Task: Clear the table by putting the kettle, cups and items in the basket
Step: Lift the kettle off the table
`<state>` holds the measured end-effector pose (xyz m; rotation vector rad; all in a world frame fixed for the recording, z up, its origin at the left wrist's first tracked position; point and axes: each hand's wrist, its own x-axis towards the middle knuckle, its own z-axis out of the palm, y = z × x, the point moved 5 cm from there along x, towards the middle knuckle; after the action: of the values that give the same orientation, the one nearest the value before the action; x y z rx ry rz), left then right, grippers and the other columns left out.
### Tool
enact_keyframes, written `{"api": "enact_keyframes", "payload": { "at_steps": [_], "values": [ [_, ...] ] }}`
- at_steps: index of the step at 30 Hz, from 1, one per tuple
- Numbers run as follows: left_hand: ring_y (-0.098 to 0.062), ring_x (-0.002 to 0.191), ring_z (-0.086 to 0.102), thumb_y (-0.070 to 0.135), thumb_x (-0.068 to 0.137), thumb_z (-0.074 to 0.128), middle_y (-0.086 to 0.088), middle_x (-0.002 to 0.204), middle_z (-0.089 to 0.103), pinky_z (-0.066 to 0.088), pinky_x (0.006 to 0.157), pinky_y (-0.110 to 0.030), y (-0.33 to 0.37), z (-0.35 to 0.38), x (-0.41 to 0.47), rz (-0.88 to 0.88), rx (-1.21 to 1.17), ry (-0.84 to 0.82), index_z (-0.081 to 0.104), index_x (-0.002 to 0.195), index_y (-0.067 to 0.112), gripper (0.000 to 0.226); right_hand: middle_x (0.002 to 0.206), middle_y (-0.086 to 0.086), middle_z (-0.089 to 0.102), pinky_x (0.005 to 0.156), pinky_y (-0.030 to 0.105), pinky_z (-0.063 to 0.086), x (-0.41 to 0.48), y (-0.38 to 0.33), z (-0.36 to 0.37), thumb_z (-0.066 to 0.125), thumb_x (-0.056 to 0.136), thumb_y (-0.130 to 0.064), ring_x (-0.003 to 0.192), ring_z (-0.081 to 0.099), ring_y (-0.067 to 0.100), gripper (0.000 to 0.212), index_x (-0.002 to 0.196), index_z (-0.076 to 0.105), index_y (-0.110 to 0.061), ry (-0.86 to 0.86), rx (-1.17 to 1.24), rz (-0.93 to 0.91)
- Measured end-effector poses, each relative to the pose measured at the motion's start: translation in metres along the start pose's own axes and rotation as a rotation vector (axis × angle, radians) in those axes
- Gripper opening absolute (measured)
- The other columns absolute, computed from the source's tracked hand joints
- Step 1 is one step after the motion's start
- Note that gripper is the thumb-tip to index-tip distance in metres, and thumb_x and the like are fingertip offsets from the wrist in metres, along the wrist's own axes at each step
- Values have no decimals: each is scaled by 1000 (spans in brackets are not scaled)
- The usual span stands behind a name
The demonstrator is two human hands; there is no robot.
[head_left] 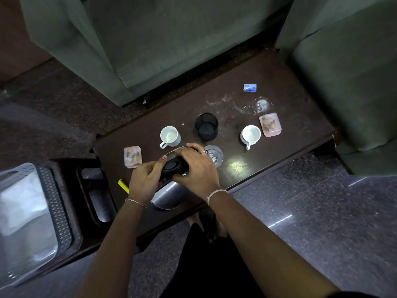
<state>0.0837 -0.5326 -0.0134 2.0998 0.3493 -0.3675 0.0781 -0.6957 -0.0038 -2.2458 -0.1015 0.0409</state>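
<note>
A steel kettle (169,195) with a black handle (173,166) stands at the near edge of the dark wooden table (279,82). My left hand (145,181) grips the handle from the left, thumb on top. My right hand (196,168) curls over the handle and lid from the right. Two white cups (169,136) (251,134) stand behind, with a black mesh holder (206,126) between them. Two pink packets (132,157) (270,124), two glasses (216,154) (261,105) and a small blue box (249,87) lie around. The grey basket (53,203) is at the far left.
The basket rests on a dark low stand (86,211) left of the table. A yellow strip (123,185) lies at the table's left edge. Grey-green sofas (150,39) (348,72) close in behind and to the right. Polished stone floor lies in front.
</note>
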Motion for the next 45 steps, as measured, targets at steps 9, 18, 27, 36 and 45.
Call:
{"api": "enact_keyframes", "payload": {
  "at_steps": [9,18,27,36,45],
  "values": [
    [-10,38,45,58,83,52,-3,39,51,40,52,-32,7,-6,-3,6,35,24,53,52,7,60,110,-6,69,93,39,47,1,-5,-1,72,64,-33,124,48,21,47,107,63,-16,12,25,-17],
    [-8,38,47,59,84,50,-4,40,53,41,52,-30,14,-12,-9,16,100,32,55,55,5,62,110,-7,69,92,38,48,-2,-10,-3,71,64,-34,123,48,19,48,108,64,-16,28,23,-18],
    [-9,38,48,55,87,49,-3,38,53,42,55,-33,22,-14,-11,38,144,29,53,54,5,60,110,-8,69,93,37,48,-2,-8,-1,68,63,-36,124,49,19,49,108,63,-17,47,38,-12],
    [-8,36,47,60,83,49,-2,37,52,41,52,-31,19,-15,-10,18,129,33,55,56,6,60,110,-6,69,94,37,47,0,-9,2,69,63,-36,123,49,19,49,108,63,-16,28,34,-25],
    [-10,37,48,57,85,48,-6,39,53,43,55,-35,17,-18,-9,32,151,25,56,57,3,61,111,-6,68,95,37,46,-1,-10,4,71,63,-32,123,50,20,50,110,64,-14,20,41,-27]
  ]
}}
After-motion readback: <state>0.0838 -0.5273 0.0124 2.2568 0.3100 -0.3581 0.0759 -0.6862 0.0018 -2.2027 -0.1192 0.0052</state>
